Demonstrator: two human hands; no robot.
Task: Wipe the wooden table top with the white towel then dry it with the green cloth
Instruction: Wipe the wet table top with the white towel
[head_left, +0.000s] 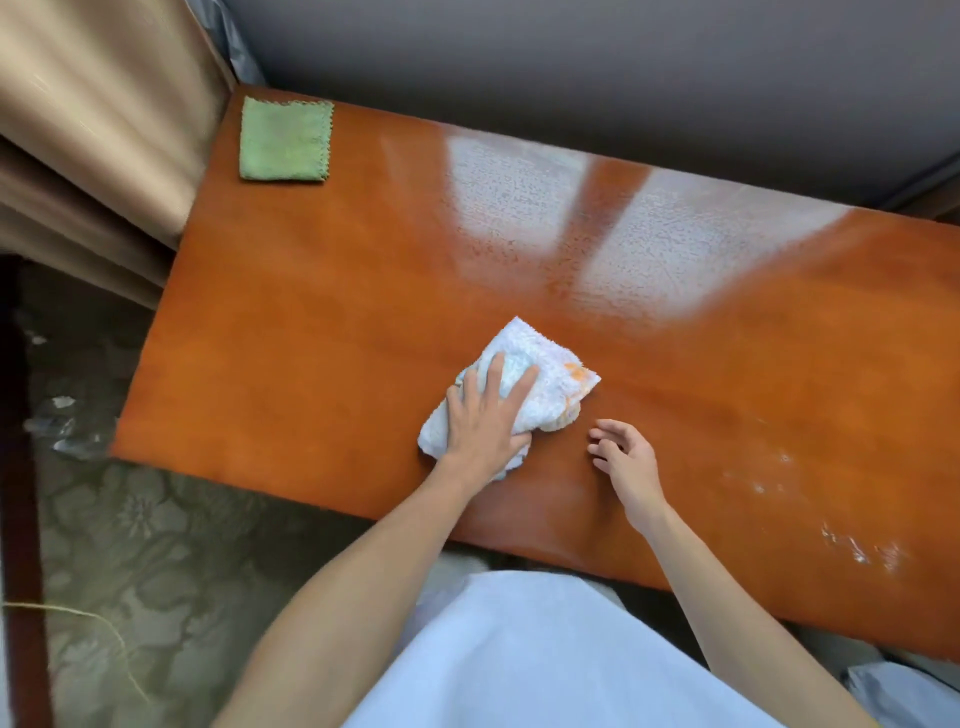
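Bare forearms, white garment (545, 665)

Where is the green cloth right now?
In the head view, the green cloth lies folded flat on the far left corner of the wooden table, next to the beige curtain, well away from both hands and the white towel.

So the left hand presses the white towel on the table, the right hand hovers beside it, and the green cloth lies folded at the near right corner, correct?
Not quite. The head view shows the green cloth folded at the far left corner of the table. The left hand does press the white towel, with the right hand beside it.
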